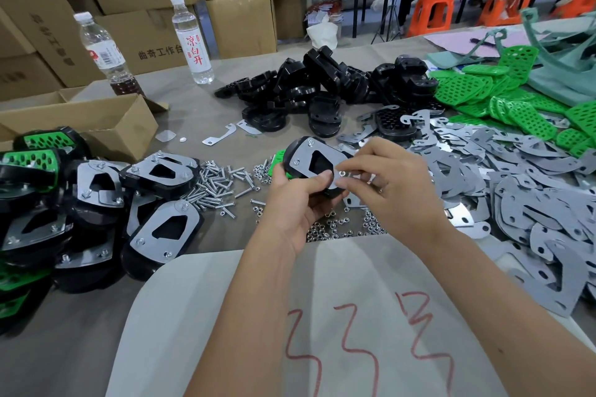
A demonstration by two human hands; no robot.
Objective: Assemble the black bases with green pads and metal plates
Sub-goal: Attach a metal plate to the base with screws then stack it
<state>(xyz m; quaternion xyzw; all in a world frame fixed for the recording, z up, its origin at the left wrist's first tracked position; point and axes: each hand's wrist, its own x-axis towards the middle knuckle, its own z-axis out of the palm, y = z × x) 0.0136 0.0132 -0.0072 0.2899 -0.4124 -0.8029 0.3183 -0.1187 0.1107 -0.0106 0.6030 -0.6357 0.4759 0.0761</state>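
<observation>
From the head camera, at the middle of the frame, the left hand (301, 200) curls its grip around a black base (309, 167), thumb on top, holding it tilted above the desk (200, 116) with a metal plate (317, 155) lying on its upward face. A sliver of green pad (276, 162) shows under the base at its left edge. The right hand (392, 182) pinches thumb and forefinger at the plate's lower right corner, where a small nut (342, 173) seems to sit; whether it is already on a thread is too small to tell. Directly below the hands lie loose nuts (325, 229), with screws (214, 184) to their left. Finished units (164, 232) are stacked at the lower left, bare bases (322, 84) are heaped in the upper middle, pads (503, 100) fill the upper right and plates (532, 190) spread down the right side. The likely step is fastening this corner. The nut could slip from the fingertips and vanish among the loose ones, since the pinch is light and the piece is tilted. It could also start crooked if the plate shifts off the hole, because only the left thumb steadies the stack. The far corners look unfastened, so the plate may swing.
</observation>
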